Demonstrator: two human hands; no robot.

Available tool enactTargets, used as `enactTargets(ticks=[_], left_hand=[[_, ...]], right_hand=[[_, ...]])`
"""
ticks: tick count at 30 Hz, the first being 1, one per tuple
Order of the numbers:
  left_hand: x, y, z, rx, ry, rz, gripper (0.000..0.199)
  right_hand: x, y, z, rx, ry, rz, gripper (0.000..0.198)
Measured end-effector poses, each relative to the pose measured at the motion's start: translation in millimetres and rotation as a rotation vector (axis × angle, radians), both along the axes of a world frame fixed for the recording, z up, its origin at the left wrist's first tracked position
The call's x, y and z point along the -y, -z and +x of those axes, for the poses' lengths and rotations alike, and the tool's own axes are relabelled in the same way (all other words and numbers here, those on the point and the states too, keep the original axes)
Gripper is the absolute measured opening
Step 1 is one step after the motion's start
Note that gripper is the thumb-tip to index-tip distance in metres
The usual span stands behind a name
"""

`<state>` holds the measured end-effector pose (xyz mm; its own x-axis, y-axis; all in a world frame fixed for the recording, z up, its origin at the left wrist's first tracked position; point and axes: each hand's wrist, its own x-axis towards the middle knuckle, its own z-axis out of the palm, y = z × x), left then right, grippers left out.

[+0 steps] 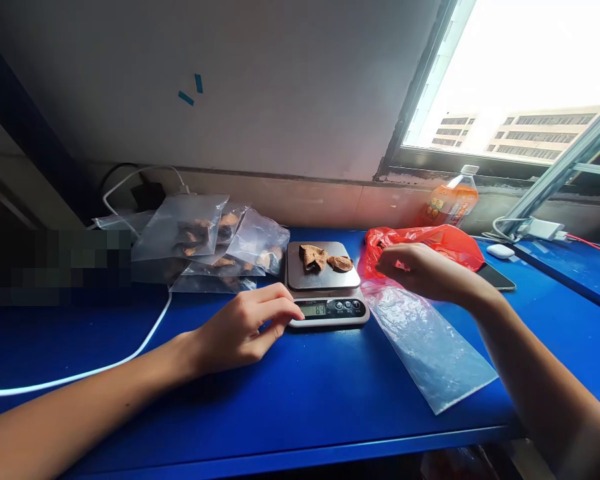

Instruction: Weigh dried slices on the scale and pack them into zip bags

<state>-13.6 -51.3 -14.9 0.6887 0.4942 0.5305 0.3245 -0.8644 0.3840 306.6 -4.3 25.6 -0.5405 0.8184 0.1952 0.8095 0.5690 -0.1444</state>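
Observation:
A kitchen scale (329,311) with a metal top stands on the blue table. Two brown, wrinkled dried pieces lie on its plate, a folded one (313,258) and a smaller one (340,264). My left hand (254,322) is at the scale's front left corner, fingers loosely bent and apart, holding nothing; its fingertips reach the edge of the display. Over a red plastic bag (443,240) is my right hand (423,272), its fingers curled together at the bag's opening; what they hold, if anything, is hidden. A clear plastic bag (425,340) lies flat below it.
Several clear bags (180,230) with brown pieces are piled left of the scale. A white cable (153,333) runs across the table at left. Behind the red bag stands an orange drink bottle (455,200). A dark flat device (497,277) and a white charger (545,229) are at right.

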Motion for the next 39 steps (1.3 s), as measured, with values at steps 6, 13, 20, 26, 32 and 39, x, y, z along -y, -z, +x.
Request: enactTargets(ticks=[6, 13, 20, 26, 32, 39], left_hand=[[-1, -1.9, 2, 0.037, 0.003, 0.04, 0.023], [0, -2.3, 2, 0.032, -0.006, 0.029, 0.025], [0, -2.1, 2, 0.028, -0.006, 0.022, 0.025], [0, -0.8, 0, 0.02, -0.002, 0.001, 0.024], [-1, 1.3, 0, 0.028, 0.009, 0.003, 0.024], [-1, 0.1, 3, 0.023, -0.018, 0.018, 0.024]], right_hand=[[-4, 7, 15, 0.346, 0.109, -0.208, 0.018], [-12, 20, 10, 0.3, 0.086, -0.128, 0.018], [-18, 27, 15, 0.177, 0.041, -0.165, 0.012], [-18, 28, 18, 0.033, -0.066, -0.22, 0.017], [-18, 25, -6, -0.16, -0.033, 0.085, 0.007], [-23, 43, -49, -0.458, 0.044, 0.207, 0.029]])
